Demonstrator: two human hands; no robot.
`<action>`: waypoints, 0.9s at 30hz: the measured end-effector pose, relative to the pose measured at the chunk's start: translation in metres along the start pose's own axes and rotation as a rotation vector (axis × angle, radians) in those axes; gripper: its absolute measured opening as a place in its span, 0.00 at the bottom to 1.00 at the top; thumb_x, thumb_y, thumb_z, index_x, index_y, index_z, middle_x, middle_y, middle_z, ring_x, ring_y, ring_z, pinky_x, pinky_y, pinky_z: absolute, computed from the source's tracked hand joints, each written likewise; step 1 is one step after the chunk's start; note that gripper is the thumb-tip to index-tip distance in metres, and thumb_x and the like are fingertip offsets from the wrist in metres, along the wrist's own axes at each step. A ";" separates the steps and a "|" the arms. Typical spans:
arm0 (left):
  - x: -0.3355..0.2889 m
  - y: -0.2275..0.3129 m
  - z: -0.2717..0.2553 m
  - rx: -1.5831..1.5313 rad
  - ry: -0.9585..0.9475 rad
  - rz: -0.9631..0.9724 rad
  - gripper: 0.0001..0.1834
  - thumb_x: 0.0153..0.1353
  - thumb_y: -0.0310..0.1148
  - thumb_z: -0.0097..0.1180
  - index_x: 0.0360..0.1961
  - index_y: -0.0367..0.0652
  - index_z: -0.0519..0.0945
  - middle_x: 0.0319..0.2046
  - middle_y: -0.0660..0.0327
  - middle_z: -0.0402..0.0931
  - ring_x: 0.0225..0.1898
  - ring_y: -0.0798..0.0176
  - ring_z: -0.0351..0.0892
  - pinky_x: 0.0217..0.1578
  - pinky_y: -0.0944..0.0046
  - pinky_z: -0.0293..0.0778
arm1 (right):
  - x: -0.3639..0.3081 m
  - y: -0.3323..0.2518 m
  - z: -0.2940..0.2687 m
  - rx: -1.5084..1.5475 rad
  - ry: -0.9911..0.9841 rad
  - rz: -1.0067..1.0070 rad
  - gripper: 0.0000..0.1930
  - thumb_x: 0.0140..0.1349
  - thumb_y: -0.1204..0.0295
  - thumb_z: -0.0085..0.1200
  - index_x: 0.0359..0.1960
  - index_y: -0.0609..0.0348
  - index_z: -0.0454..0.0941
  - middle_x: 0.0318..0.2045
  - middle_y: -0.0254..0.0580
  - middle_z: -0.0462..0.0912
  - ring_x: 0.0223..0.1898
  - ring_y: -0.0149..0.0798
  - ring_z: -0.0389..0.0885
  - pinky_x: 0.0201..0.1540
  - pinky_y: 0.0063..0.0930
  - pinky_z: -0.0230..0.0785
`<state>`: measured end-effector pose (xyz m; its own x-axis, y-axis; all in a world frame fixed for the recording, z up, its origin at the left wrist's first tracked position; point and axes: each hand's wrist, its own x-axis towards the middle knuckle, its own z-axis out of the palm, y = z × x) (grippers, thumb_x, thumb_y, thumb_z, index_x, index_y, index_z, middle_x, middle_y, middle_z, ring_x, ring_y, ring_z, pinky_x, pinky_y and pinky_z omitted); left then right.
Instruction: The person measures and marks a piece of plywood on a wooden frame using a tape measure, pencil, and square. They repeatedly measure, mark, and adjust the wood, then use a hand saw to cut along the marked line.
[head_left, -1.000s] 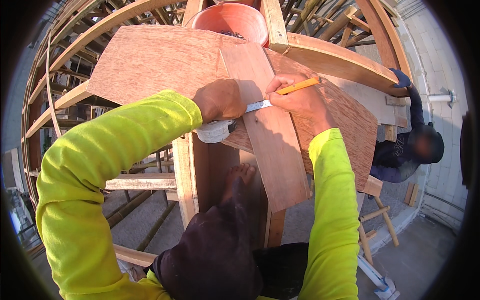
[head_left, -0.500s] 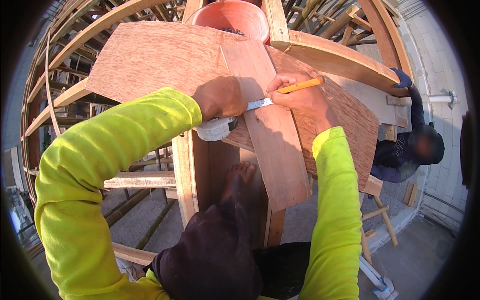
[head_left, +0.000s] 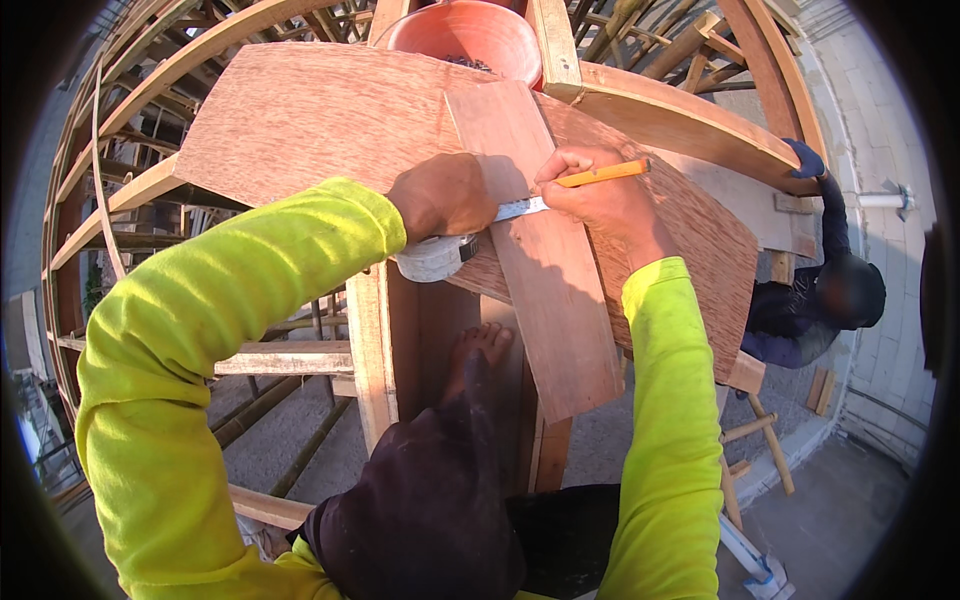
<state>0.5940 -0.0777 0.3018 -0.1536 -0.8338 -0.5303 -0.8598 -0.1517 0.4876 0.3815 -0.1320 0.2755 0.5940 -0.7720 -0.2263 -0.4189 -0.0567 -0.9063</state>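
A narrow plywood strip (head_left: 560, 300) lies across a wider curved plywood sheet (head_left: 300, 115). At the strip's left edge my left hand (head_left: 445, 197) is closed on a tape measure (head_left: 436, 258), whose pale case hangs below the fist. A short length of its blade (head_left: 520, 208) spans the strip between my hands. My right hand (head_left: 597, 195) grips a yellow carpenter's pencil (head_left: 602, 174). Its fingertips are at the blade's right end and rest on the strip. The pencil's writing tip is hidden by the fingers.
An orange bucket (head_left: 468, 40) with small dark pieces inside stands beyond the sheet. Timber framing (head_left: 372, 360) and bamboo poles surround me. At right, a co-worker's gloved hand (head_left: 803, 158) touches a curved wooden beam (head_left: 700, 120). My bare foot (head_left: 482, 348) is on a board below.
Both hands hold almost the same position on the strip. The view has shifted very slightly, and the grips on tape measure and pencil are unchanged.
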 end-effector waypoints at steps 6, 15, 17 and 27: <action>-0.002 0.001 0.000 0.009 0.020 -0.020 0.17 0.55 0.41 0.59 0.28 0.34 0.86 0.23 0.44 0.82 0.28 0.48 0.84 0.35 0.51 0.77 | 0.002 -0.003 -0.001 -0.019 -0.002 0.024 0.04 0.53 0.74 0.62 0.28 0.60 0.83 0.26 0.32 0.84 0.29 0.24 0.79 0.33 0.24 0.71; 0.003 -0.017 0.003 -0.043 0.012 0.054 0.17 0.56 0.41 0.59 0.28 0.34 0.86 0.24 0.45 0.82 0.26 0.48 0.81 0.36 0.52 0.77 | -0.044 0.009 -0.014 0.239 0.609 -0.010 0.12 0.70 0.68 0.60 0.44 0.66 0.81 0.32 0.37 0.84 0.25 0.23 0.78 0.27 0.18 0.72; 0.000 -0.019 -0.006 -0.097 0.026 0.042 0.18 0.56 0.42 0.58 0.29 0.35 0.87 0.26 0.42 0.83 0.30 0.45 0.84 0.39 0.52 0.78 | -0.056 0.024 -0.007 0.229 0.641 0.041 0.11 0.70 0.68 0.60 0.45 0.65 0.82 0.34 0.37 0.84 0.27 0.23 0.79 0.28 0.18 0.72; 0.001 -0.027 -0.021 -0.461 0.042 0.019 0.16 0.61 0.38 0.58 0.26 0.34 0.84 0.22 0.60 0.81 0.25 0.69 0.79 0.30 0.66 0.76 | -0.091 0.028 0.027 0.148 0.550 -0.040 0.13 0.71 0.68 0.57 0.48 0.66 0.82 0.35 0.40 0.84 0.37 0.30 0.81 0.42 0.26 0.74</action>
<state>0.6272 -0.0854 0.3022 -0.1393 -0.8583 -0.4940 -0.5488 -0.3483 0.7599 0.3343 -0.0468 0.2610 0.1457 -0.9893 -0.0077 -0.2795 -0.0337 -0.9595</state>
